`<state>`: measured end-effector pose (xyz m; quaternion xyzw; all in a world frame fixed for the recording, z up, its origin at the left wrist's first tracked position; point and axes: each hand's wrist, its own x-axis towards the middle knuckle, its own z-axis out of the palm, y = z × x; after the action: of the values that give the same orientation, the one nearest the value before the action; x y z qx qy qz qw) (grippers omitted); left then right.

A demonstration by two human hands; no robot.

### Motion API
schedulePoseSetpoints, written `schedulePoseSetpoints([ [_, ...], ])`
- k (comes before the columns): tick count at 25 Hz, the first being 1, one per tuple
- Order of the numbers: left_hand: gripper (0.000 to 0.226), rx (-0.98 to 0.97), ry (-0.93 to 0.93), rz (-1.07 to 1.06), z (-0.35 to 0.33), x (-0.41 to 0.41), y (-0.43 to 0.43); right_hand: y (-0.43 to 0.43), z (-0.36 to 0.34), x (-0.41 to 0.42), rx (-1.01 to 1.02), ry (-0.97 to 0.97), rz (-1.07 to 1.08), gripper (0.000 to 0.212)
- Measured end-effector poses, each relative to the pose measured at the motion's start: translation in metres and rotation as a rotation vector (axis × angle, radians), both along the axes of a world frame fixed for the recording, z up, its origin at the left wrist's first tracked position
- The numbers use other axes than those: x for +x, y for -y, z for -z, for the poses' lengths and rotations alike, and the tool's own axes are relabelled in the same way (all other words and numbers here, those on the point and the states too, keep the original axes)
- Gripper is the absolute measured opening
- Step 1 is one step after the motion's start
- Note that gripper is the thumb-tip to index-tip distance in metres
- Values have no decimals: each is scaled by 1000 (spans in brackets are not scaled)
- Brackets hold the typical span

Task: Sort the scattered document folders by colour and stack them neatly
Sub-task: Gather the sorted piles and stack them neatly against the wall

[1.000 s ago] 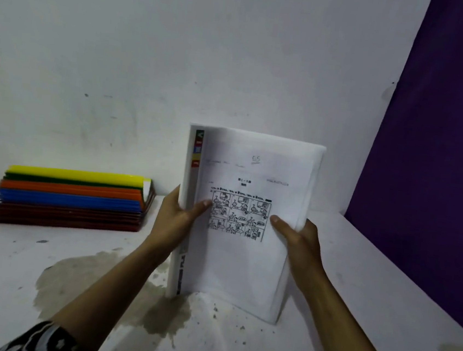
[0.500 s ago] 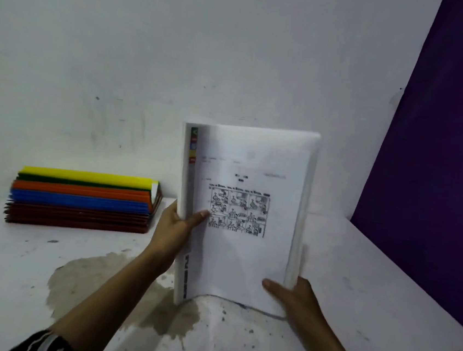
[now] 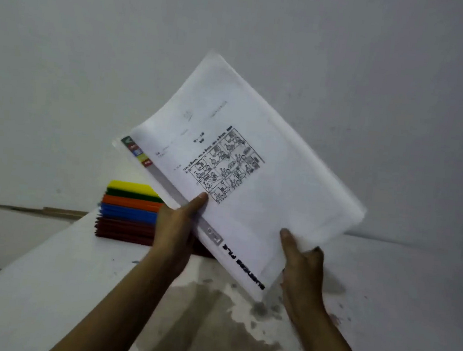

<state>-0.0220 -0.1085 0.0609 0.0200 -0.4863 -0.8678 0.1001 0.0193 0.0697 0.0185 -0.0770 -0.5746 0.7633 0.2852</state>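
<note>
Closest to me, both forearms reach in over the surface (image 3: 41, 284), above a dark damp-looking stain (image 3: 208, 330). My right hand (image 3: 304, 274) pinches the lower corner of the white folder (image 3: 264, 207), thumb on the front face and fingers tucked behind. My left hand (image 3: 174, 232) is curled round the spine edge, thumb laid across the front beside the grey strip.

The folder is up off the surface, tilted, its spine running from upper left down to lower right. A printed sheet (image 3: 225, 166) with a comic grid shows at the front. I read it as light and thin, floppy plastic: the far edge bows a little, so it will sag if held by one corner. The cover looks slick, so pinch firmly. The spine is the stiffest line, the best place to hold.

Beyond my left hand, the stack of coloured folders (image 3: 129, 213) lies flat: yellow on top, then green, orange, blue and dark red. Behind it all is the bare wall (image 3: 95, 46).
</note>
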Motion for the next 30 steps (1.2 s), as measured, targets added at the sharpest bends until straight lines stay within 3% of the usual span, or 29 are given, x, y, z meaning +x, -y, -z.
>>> schedulePoseSetpoints([
  [5, 18, -235, -134, -126, -54, -82, 114, 14, -59, -118, 282, -116, 28, 6],
  [9, 43, -427, -104, -211, -57, -156, 172, 31, -90, -225, 520, -196, 39, 8],
  [12, 39, -524, -29, -299, -42, -192, 191, 49, -93, -273, 643, -242, 18, 11],
  [15, 37, -627, 121, -341, -8, -225, 205, 58, -67, -315, 728, -101, -93, 8],
  [18, 33, -755, 282, -318, 27, -235, 215, 55, -39, -339, 791, 132, -272, 39],
  [22, 35, -841, 343, -297, 45, -239, 219, 48, -11, -347, 675, 319, -446, 54],
  [26, 57, -848, 333, -329, 49, -239, 218, 38, 6, -329, 303, 525, -613, 19],
  [28, 76, -826, 360, -287, 51, -233, 217, 35, 17, -322, 166, 462, -484, 28],
  [30, 82, -670, 395, -196, 58, -226, 223, 39, 31, -301, 40, 274, -300, 34],
])
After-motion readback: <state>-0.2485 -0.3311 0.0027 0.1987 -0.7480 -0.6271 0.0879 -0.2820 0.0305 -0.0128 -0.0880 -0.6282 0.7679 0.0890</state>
